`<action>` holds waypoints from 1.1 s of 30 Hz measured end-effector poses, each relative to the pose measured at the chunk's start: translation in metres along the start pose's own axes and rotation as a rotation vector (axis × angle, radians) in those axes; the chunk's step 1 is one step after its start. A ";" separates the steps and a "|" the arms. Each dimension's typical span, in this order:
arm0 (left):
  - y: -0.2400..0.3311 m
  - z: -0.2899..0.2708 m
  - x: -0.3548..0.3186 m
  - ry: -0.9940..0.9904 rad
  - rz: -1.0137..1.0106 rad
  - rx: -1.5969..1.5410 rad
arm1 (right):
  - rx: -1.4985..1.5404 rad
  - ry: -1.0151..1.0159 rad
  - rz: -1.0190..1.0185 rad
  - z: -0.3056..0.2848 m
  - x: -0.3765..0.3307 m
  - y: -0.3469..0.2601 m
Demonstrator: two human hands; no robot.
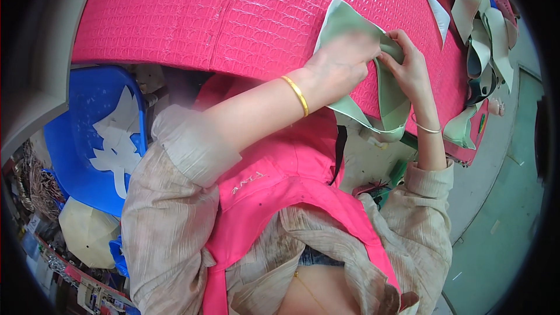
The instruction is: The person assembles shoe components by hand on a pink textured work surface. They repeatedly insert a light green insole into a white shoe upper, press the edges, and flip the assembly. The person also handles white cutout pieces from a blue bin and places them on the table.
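A pale green leather-like piece [394,102] with a white edge lies over the front rim of a pink textured work surface [262,20]. It is folded into a loop, and its lower part hangs past the rim. My left hand [344,61], a yellow bangle on its wrist, is closed on the upper part of the piece; its fingertips are partly blurred. Beside it, my right hand [408,70] pinches the same piece near its upper edge between thumb and fingers. The two hands almost meet there.
Several similar green and white pieces [481,38] hang in a heap at the far right, with another green piece [461,128] below them. To the left, a blue plastic tub [64,140] holds pale cut-out pieces [119,137]. A grey-white post [41,52] stands at the left edge.
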State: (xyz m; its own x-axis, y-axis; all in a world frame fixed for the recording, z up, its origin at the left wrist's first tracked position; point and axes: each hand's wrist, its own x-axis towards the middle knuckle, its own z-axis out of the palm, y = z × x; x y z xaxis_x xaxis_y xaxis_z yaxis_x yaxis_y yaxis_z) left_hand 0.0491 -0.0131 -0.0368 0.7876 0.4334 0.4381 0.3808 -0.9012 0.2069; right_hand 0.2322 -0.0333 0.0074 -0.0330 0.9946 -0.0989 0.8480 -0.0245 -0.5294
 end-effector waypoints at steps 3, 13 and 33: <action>-0.006 0.008 -0.003 0.105 -0.037 -0.175 | 0.017 -0.023 -0.022 -0.002 -0.002 0.003; -0.002 0.007 0.005 -0.059 -0.034 -0.229 | -0.070 0.158 0.031 0.000 -0.013 0.015; -0.009 0.015 0.017 -0.111 -0.091 -0.425 | -0.015 -0.238 0.102 -0.001 -0.066 -0.004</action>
State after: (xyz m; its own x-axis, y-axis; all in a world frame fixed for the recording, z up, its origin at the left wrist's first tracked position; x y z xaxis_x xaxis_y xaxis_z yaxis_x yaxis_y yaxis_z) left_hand 0.0665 0.0026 -0.0445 0.8160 0.4881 0.3098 0.2366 -0.7709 0.5914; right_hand 0.2310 -0.0991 0.0170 -0.0690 0.9350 -0.3479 0.8611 -0.1202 -0.4940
